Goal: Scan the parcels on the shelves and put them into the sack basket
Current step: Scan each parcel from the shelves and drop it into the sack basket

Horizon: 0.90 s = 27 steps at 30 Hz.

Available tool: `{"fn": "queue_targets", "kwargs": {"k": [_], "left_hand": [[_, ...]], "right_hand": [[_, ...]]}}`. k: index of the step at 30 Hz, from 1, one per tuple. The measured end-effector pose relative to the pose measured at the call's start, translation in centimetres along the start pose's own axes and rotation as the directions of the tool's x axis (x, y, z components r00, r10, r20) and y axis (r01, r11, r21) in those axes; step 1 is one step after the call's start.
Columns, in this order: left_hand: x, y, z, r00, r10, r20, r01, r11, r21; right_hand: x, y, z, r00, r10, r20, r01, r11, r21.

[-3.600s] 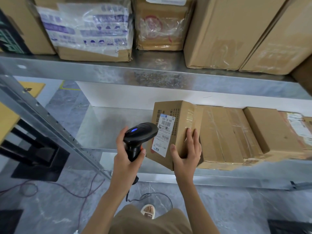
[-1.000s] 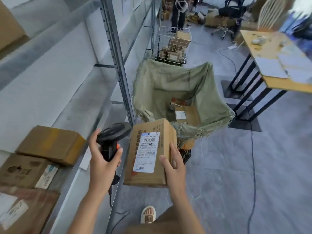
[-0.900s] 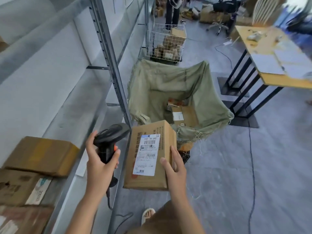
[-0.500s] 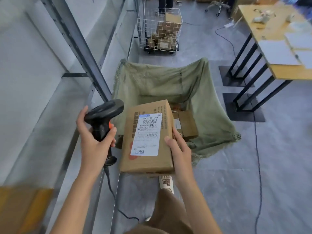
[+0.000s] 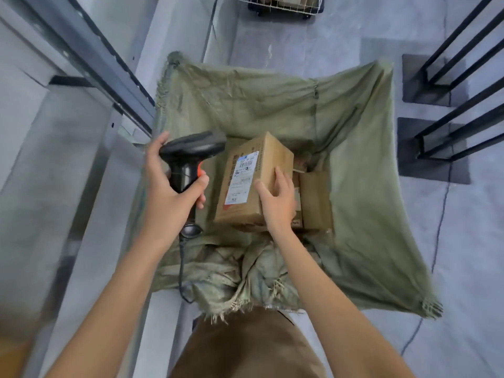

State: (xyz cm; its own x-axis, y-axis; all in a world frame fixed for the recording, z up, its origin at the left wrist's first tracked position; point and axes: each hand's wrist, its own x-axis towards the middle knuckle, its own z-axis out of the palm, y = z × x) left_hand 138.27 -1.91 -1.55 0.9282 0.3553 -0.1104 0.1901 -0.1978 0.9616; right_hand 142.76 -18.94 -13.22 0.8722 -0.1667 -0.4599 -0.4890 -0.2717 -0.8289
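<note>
1. Compared with half a second earlier, the brown cardboard parcel with a white barcode label [image 5: 252, 181] has been carried forward and lowered inside the mouth of the green woven sack basket [image 5: 368, 214], and the view has been tipped further down over the sack.
2. Nearest the camera, brown trousers [image 5: 245, 347] are seen at the bottom edge, with both bare forearms reaching forward above them.
3. The frayed, bunched near rim of the sack is seen just beyond the trousers, between the two forearms.
4. The black handheld barcode scanner with an orange trigger [image 5: 191, 156] is gripped by its handle in the left hand [image 5: 170, 197], fingers wrapped round it; its black cable [image 5: 182, 268] is hung down over the near rim of the sack.
5. The parcel is held at its right side by the right hand [image 5: 275, 200], thumb on the labelled face and fingers curled over the edge; it is tilted, label facing up.
6. Whether the parcel is already resting on the contents cannot be told.
7. Other brown cardboard boxes [image 5: 315, 200] are seen in the sack, just beside and under the parcel.
8. To the left, the grey metal shelf upright [image 5: 90, 58] is seen touching the sack's edge.
9. Farther off, black metal legs [image 5: 461, 105] stand on the grey floor [image 5: 300, 36] to the right, and a white wire cart [image 5: 283, 4] holding boxes is seen at the top.
</note>
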Motion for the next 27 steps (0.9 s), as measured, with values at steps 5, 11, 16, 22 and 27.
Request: {"fn": "queue_targets", "kwargs": {"k": [5,11,16,22,27], "left_hand": [[1.9,-3.0,0.7,0.996,-0.091,0.021,0.091,0.996,0.005],[1.8,-5.6,0.6,0.990,-0.122,0.065,0.120,0.992,0.043],[1.6,-5.8,1.3,0.980,-0.157,0.126,0.147,0.985,0.088],[2.2,-5.5,2.4,0.970,-0.184,0.156,0.175,0.982,0.067],[2.3,-5.3,2.3,0.966,-0.193,0.174,0.190,0.981,0.037]], "right_hand": [[3.8,4.7,4.2,0.997,-0.005,0.073,0.039,0.882,-0.470],[5.8,10.1,5.9,0.989,-0.030,0.143,0.131,0.613,-0.779],[6.4,12.5,7.8,0.980,0.064,0.188,0.129,0.514,-0.848],[7.0,11.9,8.0,0.971,0.120,0.206,0.114,0.523,-0.845],[6.5,11.0,7.3,0.961,0.138,0.240,0.132,0.535,-0.834]]}}
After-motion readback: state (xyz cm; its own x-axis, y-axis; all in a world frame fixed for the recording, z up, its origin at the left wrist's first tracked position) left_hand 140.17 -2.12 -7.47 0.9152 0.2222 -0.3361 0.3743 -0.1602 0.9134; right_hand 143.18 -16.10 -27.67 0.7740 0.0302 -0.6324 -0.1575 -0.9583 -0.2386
